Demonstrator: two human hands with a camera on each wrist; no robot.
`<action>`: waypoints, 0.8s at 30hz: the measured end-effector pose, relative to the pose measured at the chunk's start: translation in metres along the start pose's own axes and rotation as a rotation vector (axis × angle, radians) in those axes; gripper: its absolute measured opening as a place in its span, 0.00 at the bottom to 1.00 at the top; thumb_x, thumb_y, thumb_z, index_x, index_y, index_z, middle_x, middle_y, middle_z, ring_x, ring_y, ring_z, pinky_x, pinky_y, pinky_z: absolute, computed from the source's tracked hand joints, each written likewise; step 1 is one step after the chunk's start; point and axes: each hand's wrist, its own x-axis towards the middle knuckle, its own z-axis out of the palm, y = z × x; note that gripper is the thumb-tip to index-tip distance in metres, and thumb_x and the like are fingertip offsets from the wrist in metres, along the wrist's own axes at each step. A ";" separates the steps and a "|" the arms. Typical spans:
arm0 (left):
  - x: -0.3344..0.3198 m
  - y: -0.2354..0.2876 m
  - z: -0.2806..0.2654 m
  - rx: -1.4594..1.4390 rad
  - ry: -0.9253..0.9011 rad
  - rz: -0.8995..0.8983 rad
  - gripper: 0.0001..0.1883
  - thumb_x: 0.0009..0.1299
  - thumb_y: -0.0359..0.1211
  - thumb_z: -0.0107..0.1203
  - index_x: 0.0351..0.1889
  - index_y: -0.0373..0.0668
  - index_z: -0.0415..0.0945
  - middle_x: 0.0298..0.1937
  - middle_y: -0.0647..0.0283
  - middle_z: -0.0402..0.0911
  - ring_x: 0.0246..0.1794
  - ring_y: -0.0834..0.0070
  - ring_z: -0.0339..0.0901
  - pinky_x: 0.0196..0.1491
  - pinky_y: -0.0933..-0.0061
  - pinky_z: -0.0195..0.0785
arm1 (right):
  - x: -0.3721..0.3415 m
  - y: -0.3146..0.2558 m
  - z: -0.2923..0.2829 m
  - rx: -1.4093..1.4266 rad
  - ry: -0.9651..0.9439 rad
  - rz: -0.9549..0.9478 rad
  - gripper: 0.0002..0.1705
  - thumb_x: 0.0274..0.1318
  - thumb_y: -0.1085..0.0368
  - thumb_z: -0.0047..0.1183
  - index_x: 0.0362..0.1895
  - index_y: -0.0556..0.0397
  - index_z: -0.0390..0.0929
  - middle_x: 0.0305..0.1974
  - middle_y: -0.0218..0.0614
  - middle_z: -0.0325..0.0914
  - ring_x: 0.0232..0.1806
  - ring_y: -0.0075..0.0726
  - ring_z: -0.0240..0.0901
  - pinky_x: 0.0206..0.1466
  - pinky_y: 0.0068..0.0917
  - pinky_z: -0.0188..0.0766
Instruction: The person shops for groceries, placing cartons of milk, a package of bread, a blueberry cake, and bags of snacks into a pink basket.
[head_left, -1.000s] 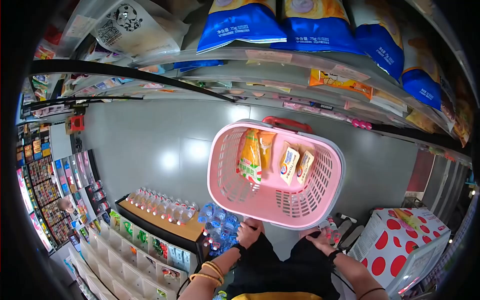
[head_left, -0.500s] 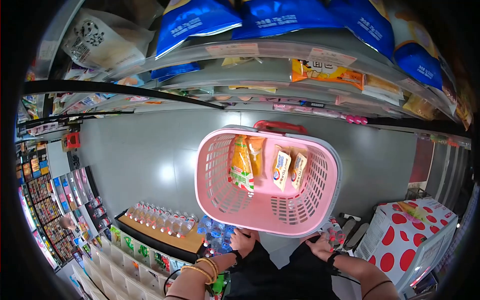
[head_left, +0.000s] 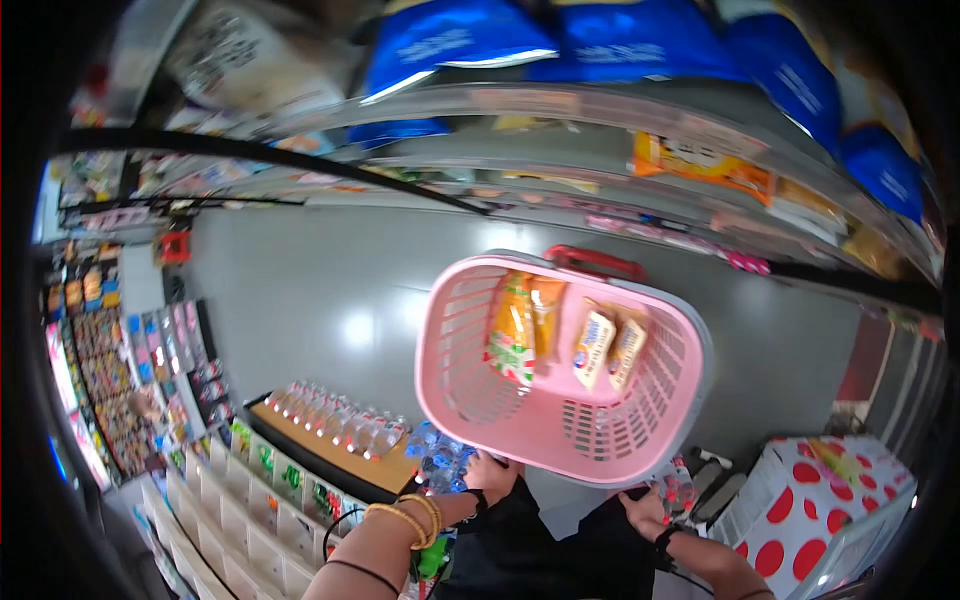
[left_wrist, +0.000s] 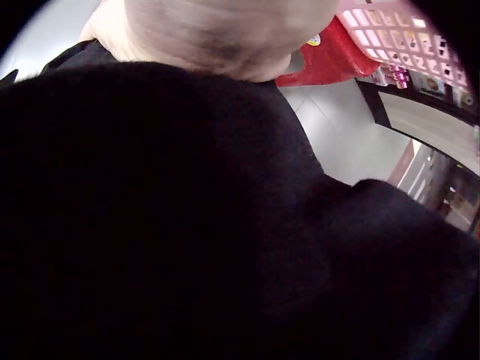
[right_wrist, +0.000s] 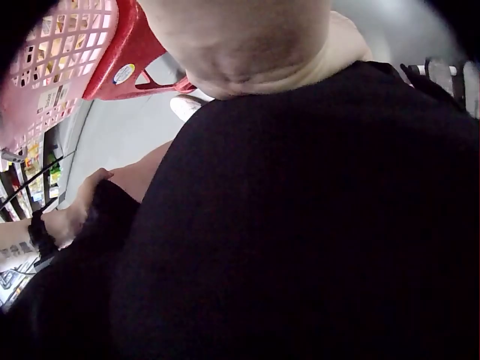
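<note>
In the head view a pink basket (head_left: 490, 430) holds several packs: a green-and-orange pack (head_left: 514, 330), an orange one (head_left: 546, 312), and two cream packs (head_left: 594, 345) side by side. Below its near edge, my left hand (head_left: 491, 473) rests on one black-clothed knee and my right hand (head_left: 645, 508) on the other. Neither hand grips the basket. Both wrist views are mostly black cloth, with part of the left hand (left_wrist: 225, 34) and right hand (right_wrist: 247, 45) at the top; most fingers are hidden there. The red basket stand (right_wrist: 135, 56) shows beside the pink mesh.
Shelves with blue snack bags (head_left: 640, 42) cross the top. Bottles stand on a wooden ledge (head_left: 340, 458) at the lower left, beside white bins (head_left: 245, 500). Blue-capped bottles (head_left: 440, 465) are near the left hand. A red-dotted white box (head_left: 800, 505) is at the lower right.
The head view has shifted and blurred somewhat, so the basket and shelves appear farther right and slightly lower than half a second ago. Both hands remain on the knees.
</note>
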 end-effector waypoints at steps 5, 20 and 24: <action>-0.006 0.013 -0.035 -0.096 -0.083 -0.097 0.45 0.62 0.64 0.56 0.62 0.34 0.64 0.56 0.37 0.75 0.58 0.37 0.75 0.57 0.41 0.71 | 0.006 -0.006 -0.006 -0.040 0.005 -0.012 0.58 0.44 0.42 0.69 0.71 0.61 0.55 0.55 0.61 0.78 0.56 0.65 0.78 0.61 0.49 0.74; -0.002 -0.005 -0.023 -0.212 -0.034 -0.149 0.37 0.61 0.57 0.57 0.55 0.35 0.68 0.53 0.41 0.75 0.56 0.39 0.76 0.55 0.42 0.73 | 0.028 -0.003 -0.007 -0.171 0.064 -0.170 0.52 0.42 0.36 0.70 0.56 0.70 0.68 0.44 0.64 0.82 0.48 0.64 0.82 0.52 0.49 0.79; 0.000 -0.009 -0.021 -0.220 -0.027 -0.148 0.36 0.61 0.56 0.57 0.54 0.35 0.68 0.52 0.42 0.75 0.54 0.40 0.77 0.53 0.42 0.73 | 0.020 -0.015 -0.015 -0.234 0.025 -0.100 0.52 0.40 0.34 0.69 0.53 0.69 0.72 0.42 0.64 0.83 0.47 0.62 0.83 0.50 0.48 0.79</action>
